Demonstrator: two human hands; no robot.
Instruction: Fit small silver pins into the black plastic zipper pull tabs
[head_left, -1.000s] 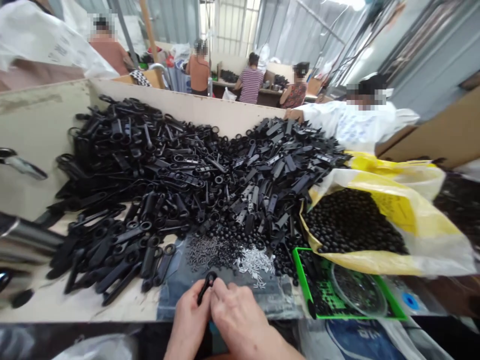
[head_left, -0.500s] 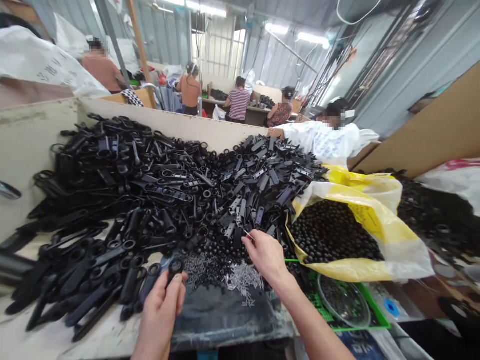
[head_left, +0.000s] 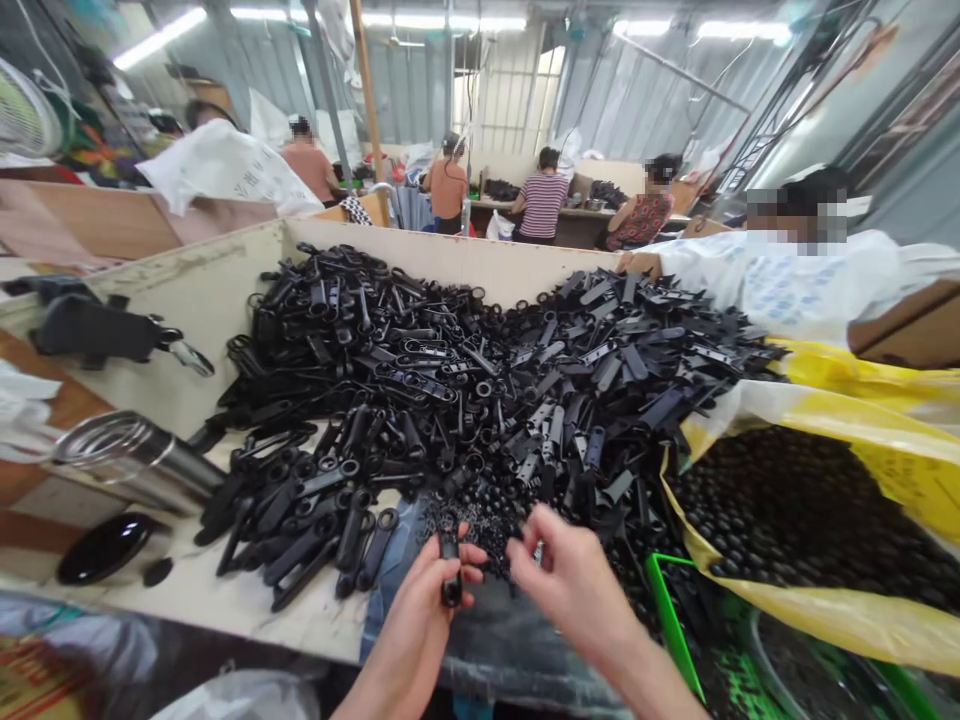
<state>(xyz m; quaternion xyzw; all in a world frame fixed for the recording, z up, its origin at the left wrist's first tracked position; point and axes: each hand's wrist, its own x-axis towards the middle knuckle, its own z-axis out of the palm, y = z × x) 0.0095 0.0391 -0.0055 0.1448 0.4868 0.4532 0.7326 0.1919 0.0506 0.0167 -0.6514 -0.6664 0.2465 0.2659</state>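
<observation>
Low in the middle of the head view, my left hand [head_left: 427, 600] grips a small black plastic piece [head_left: 450, 570] with a rounded end, standing upright between thumb and fingers. My right hand [head_left: 559, 560] is just to the right of it, its thumb and fingertips pinched together. What sits in that pinch is too small and blurred to make out. Behind both hands lie small black balls [head_left: 487, 505] and loose metal pins, partly covered by my hands. Farther back rises a heap of black ring-ended plastic parts [head_left: 360, 340], with flat grey-black pieces [head_left: 600, 340] heaped to its right.
A yellow-and-white sack [head_left: 697, 540] full of black balls stands at right, beside a green tray [head_left: 664, 600]. At left are a steel tumbler [head_left: 150, 460] and a black round lid [head_left: 105, 548]. Low boards [head_left: 450, 262] edge the table; several people sit beyond.
My right hand has drawn back from the pile toward my left hand, which has lifted and turned the black piece. The view has swung left, and the thin pin no longer shows.
</observation>
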